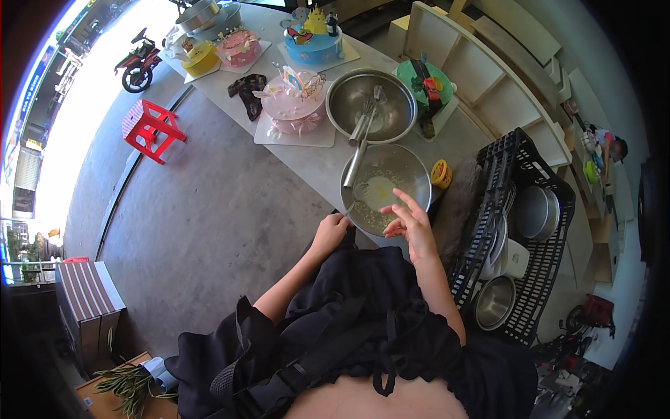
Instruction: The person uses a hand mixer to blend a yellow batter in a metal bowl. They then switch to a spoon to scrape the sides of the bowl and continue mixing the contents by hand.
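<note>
A stainless steel mixing bowl (413,162) stands at the table edge before me, with pale liquid (381,193) and yellowish bits inside. My right hand (411,225) hovers over its near right side, fingers spread and holding nothing. At the near left rim, my left hand (333,230) pinches what looks like a thin metal utensil (350,208), whose end reaches into the bowl. Just behind is a larger steel bowl (340,86). Two whisks lean in it; the longer whisk handle (356,165) crosses over the nearer bowl.
Decorated cakes line the table (298,162): pink (293,107), green (437,78), blue (314,50) and yellow (201,60). A yellow tub (441,174) sits right of the bowl. A black crate (549,262) holds pans at right. A red stool (152,128) stands left.
</note>
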Available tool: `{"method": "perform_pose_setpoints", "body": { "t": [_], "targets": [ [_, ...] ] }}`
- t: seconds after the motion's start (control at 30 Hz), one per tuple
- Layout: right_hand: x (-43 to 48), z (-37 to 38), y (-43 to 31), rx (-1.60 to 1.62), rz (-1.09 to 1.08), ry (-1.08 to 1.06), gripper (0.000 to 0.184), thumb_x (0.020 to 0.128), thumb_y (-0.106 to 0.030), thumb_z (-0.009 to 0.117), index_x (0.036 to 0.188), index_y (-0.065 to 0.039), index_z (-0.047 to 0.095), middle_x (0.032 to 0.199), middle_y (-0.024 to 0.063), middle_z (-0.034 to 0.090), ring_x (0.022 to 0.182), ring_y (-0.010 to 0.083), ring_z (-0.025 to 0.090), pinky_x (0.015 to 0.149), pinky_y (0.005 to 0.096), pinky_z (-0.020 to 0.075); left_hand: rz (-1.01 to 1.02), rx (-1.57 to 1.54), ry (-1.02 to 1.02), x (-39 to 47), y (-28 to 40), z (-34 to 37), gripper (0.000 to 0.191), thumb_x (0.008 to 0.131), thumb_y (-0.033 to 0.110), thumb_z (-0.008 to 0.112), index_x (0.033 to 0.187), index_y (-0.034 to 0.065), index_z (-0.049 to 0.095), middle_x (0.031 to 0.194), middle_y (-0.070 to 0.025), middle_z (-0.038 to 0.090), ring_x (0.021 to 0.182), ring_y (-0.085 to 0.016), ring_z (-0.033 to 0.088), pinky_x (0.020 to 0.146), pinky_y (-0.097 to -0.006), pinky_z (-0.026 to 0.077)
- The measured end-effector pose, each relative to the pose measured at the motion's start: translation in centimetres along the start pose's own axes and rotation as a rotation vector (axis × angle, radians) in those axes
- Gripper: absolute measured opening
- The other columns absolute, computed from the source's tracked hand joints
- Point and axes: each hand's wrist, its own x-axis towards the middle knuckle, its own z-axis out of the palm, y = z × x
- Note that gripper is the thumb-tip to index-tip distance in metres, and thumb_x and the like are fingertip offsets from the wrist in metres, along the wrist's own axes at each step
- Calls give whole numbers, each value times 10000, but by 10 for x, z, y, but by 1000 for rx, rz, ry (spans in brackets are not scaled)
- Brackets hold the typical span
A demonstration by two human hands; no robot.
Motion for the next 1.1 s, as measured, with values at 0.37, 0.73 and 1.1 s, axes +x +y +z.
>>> {"method": "perform_pose_setpoints", "body": {
  "t": [0.37, 0.73, 1.1],
  "targets": [
    [17, -14, 85, -40, 120, 39, 303, 931, -317, 587, 977, -26, 660, 843, 62, 672, 652, 136, 613, 561, 251, 492, -14, -155, -382, 2, 18, 30, 247, 985, 243, 465, 953, 8, 532, 664, -22, 525, 536, -89, 495, 482, -252, 405],
    [35, -35, 121, -223, 160, -3, 188, 871, -168, 610, 789, -5, 653, 704, 45, 638, 599, 102, 579, 540, 227, 447, 313, 613, -438, -16, 31, 37, 476, 966, 355, 416, 1121, -94, 398, 871, -322, 614, 844, -454, 602, 733, -515, 471],
    [39, -44, 110, -109, 179, 157, 124, 868, -94, 549, 809, -13, 622, 697, 94, 652, 496, 132, 572, 475, 248, 467, -14, -73, -450, 8, 6, 35, 465, 962, 389, 460, 1169, -21, 532, 894, -161, 677, 795, -257, 670, 609, -370, 533]
  ]
}}
